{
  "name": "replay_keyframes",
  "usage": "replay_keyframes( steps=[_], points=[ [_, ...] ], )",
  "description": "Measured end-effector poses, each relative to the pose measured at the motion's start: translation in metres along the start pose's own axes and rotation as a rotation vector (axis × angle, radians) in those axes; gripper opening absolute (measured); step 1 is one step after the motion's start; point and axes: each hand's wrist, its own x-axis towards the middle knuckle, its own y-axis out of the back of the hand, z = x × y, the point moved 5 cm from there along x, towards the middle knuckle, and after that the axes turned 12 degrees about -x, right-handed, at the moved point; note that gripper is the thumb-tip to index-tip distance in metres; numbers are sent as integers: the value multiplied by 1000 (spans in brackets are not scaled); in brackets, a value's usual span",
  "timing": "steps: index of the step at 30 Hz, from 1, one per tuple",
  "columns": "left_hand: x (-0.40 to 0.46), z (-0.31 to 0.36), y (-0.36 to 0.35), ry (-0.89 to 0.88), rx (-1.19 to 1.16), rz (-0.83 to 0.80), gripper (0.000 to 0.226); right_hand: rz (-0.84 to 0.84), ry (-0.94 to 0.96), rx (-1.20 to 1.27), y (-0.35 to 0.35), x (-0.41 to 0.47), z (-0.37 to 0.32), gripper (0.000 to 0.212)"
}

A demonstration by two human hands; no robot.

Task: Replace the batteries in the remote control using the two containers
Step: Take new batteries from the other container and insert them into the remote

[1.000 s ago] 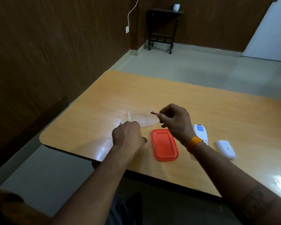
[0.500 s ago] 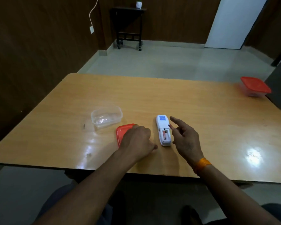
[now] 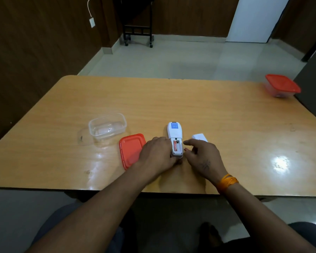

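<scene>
The white remote control (image 3: pixel 174 131) lies face down on the table, its battery bay open with one red battery (image 3: pixel 175 145) inside. My left hand (image 3: pixel 156 155) grips the remote's near end from the left. My right hand (image 3: pixel 203 157) sits just right of the bay, fingers pinched on a small red battery (image 3: pixel 185 149) that is mostly hidden. The white battery cover (image 3: pixel 199 137) peeks out behind my right hand. An open clear container (image 3: pixel 108 127) stands to the left, with its red lid (image 3: pixel 130 148) loose beside my left hand.
A second clear container closed with a red lid (image 3: pixel 282 85) stands at the table's far right corner. The wooden table (image 3: pixel 190 103) has its near edge just under my forearms. A dark wall runs along the left, and a black stand (image 3: pixel 138 30) is across the floor.
My right hand carried the red battery from above the clear container over to the remote's bay. My left hand moved right and took hold of the remote's near end.
</scene>
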Motion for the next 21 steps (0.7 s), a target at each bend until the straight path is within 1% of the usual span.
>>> replay_keyframes(
  steps=[2,4,5,8,10,15,18,21],
  points=[
    [1,-1,-1,4,13,-3,52,57,-30,43,3,0,1,31],
    [2,-2,-1,14,11,-7,53,109,-26,79,5,-1,-3,34],
    [3,-3,-1,20,5,-9,53,117,-16,81,5,-1,-6,32],
    [3,-5,-1,32,-12,-4,51,67,21,35,-3,0,-13,17],
    [4,-7,-1,35,-14,9,51,52,22,20,-7,0,-14,14],
    [8,-15,0,68,-49,-6,69,265,3,162,11,-1,-12,18],
    [9,-16,-1,80,-64,-15,69,302,62,185,9,0,-15,17],
    [9,-16,-1,79,-89,-15,65,291,149,126,2,-1,-18,11]
  ],
)
